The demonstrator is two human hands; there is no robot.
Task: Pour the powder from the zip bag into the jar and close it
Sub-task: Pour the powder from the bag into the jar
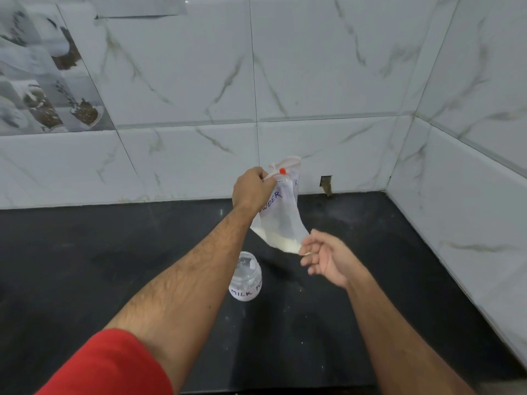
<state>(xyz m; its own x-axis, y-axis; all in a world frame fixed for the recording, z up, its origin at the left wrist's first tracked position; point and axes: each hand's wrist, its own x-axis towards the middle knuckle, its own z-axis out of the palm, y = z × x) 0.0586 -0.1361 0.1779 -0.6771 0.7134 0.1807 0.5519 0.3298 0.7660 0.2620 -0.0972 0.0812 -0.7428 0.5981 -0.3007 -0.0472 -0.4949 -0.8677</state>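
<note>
surface: we record a black stone counter point(114, 252), glossy, running back to the marble-patterned tiled wall point(328, 81) behind and on the right. standing on it, we list one clear jar point(246, 277), upright, no lid on, hand-lettered "milk" on a white label, a little white content inside. we also note faint pale specks of powder point(302, 289) dusting the counter just beside the jar.

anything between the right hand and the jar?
Nothing. In the head view, only bare black countertop separates the right hand from the jar.
</note>
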